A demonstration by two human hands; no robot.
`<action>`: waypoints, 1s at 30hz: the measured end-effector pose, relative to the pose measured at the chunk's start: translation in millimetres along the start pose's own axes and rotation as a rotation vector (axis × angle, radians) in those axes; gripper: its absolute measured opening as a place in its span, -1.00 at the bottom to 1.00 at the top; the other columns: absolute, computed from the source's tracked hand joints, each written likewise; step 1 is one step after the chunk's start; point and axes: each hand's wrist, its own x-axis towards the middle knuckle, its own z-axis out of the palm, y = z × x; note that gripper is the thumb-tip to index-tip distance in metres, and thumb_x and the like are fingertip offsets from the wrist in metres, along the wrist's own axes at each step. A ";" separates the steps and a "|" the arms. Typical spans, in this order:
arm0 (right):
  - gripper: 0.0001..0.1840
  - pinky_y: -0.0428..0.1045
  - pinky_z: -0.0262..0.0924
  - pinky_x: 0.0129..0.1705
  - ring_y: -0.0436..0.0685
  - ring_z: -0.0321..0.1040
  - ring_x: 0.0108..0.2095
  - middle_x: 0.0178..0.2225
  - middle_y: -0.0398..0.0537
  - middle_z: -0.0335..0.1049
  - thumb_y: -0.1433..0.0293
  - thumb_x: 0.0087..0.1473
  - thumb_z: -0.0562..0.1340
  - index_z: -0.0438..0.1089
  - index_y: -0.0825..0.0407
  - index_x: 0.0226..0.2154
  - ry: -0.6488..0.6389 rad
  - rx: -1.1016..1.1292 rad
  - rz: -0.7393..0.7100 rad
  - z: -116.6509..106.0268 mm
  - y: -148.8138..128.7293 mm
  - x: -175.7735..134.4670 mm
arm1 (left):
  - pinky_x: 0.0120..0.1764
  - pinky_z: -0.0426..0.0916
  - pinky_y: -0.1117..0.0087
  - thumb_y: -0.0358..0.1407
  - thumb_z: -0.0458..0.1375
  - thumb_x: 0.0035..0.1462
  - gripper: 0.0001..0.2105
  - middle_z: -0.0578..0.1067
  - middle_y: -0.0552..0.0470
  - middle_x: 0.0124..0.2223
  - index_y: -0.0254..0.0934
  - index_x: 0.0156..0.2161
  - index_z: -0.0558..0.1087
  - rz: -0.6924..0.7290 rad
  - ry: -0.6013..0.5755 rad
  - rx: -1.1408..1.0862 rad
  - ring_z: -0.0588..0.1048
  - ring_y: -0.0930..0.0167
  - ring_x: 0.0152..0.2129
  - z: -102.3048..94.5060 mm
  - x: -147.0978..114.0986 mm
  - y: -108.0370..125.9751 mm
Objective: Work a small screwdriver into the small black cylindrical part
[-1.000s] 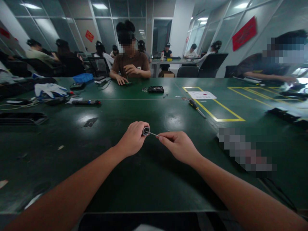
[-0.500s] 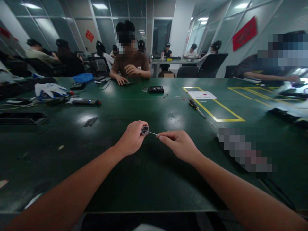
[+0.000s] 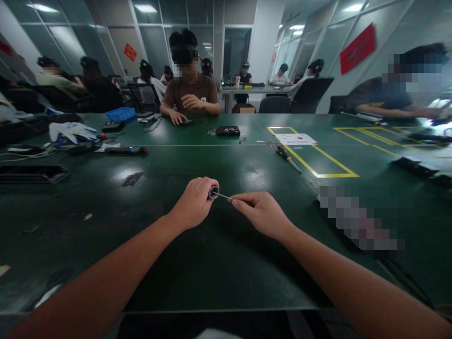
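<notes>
My left hand (image 3: 195, 203) is closed around a dark cylindrical part (image 3: 213, 192) whose round, ringed end faces right and toward me. Most of that part is hidden inside the fist. Between thumb and fingertips, my right hand (image 3: 264, 214) pinches a thin metal rod (image 3: 223, 196). The rod's left tip reaches into the round opening; its other end disappears in my fingers, so I cannot tell what kind of tool it is. Both hands are held above the green table (image 3: 226, 263), near its middle.
A yellow-and-black screwdriver (image 3: 288, 158) lies beyond my right hand, near a paper sheet (image 3: 295, 139). A blurred-out long object (image 3: 356, 223) is at right. White gloves (image 3: 72, 133), a dark tray (image 3: 33, 173) and a blue bin (image 3: 120, 114) are left. A co-worker (image 3: 190, 92) sits opposite.
The round end of the cylindrical part has shifted very slightly right and down. Both hands keep their grips, with the rod still in the opening.
</notes>
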 end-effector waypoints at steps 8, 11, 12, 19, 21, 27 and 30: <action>-0.70 -0.02 0.20 -0.33 0.07 0.40 -0.43 -0.39 -0.14 0.59 0.24 0.21 0.23 0.65 -0.02 -0.16 -0.002 0.087 0.002 -1.3 4.0 0.3 | -0.09 0.30 0.17 -0.48 0.08 0.25 -0.87 0.45 -0.03 -0.19 -0.27 -0.12 0.34 -0.001 0.018 0.008 0.41 0.29 -0.23 -0.7 -0.8 -3.0; -0.69 0.00 0.22 -0.32 0.08 0.41 -0.43 -0.38 -0.15 0.60 0.24 0.23 0.22 0.65 -0.04 -0.16 0.002 0.058 0.008 -0.5 2.7 -0.6 | -0.08 0.30 0.17 -0.49 0.09 0.24 -0.86 0.45 -0.03 -0.19 -0.27 -0.12 0.34 0.007 0.027 0.017 0.41 0.30 -0.23 -0.8 -0.7 -3.5; -0.69 0.00 0.22 -0.32 0.08 0.41 -0.43 -0.38 -0.15 0.61 0.24 0.23 0.21 0.65 -0.05 -0.15 0.004 0.047 0.007 -0.2 2.4 -0.7 | -0.08 0.29 0.17 -0.49 0.09 0.24 -0.86 0.45 -0.02 -0.19 -0.27 -0.12 0.34 0.012 0.029 0.022 0.41 0.30 -0.23 -0.8 -0.5 -3.4; -0.69 -0.01 0.21 -0.36 0.08 0.41 -0.44 -0.38 -0.15 0.61 0.24 0.24 0.20 0.66 -0.06 -0.15 0.031 -0.007 0.006 1.2 1.3 -0.4 | -0.08 0.29 0.17 -0.49 0.08 0.25 -0.88 0.45 -0.02 -0.20 -0.27 -0.14 0.34 0.034 0.027 0.041 0.41 0.29 -0.22 -0.9 0.9 -1.9; -0.68 -0.02 0.20 -0.37 0.07 0.39 -0.45 -0.40 -0.15 0.59 0.24 0.25 0.19 0.65 -0.06 -0.15 0.024 -0.007 0.011 1.7 0.9 -0.6 | -0.06 0.29 0.17 -0.50 0.07 0.25 -0.87 0.45 -0.03 -0.19 -0.27 -0.13 0.34 0.043 0.020 0.043 0.41 0.29 -0.22 -1.0 0.6 -1.6; -0.69 -0.02 0.21 -0.33 0.06 0.39 -0.43 -0.39 -0.15 0.58 0.24 0.24 0.21 0.65 -0.05 -0.13 0.010 0.067 -0.015 1.4 4.0 1.1 | -0.06 0.31 0.18 -0.47 0.09 0.26 -0.89 0.45 -0.02 -0.18 -0.26 -0.13 0.34 0.001 0.028 -0.007 0.41 0.30 -0.21 0.5 -0.2 -1.2; -0.68 -0.01 0.21 -0.32 0.06 0.37 -0.43 -0.40 -0.14 0.57 0.22 0.23 0.23 0.65 -0.02 -0.14 0.005 0.114 -0.006 -0.1 5.5 1.2 | -0.08 0.32 0.20 -0.45 0.12 0.25 -0.88 0.45 -0.01 -0.18 -0.25 -0.13 0.35 -0.039 0.045 -0.059 0.41 0.31 -0.23 2.2 -0.4 -3.3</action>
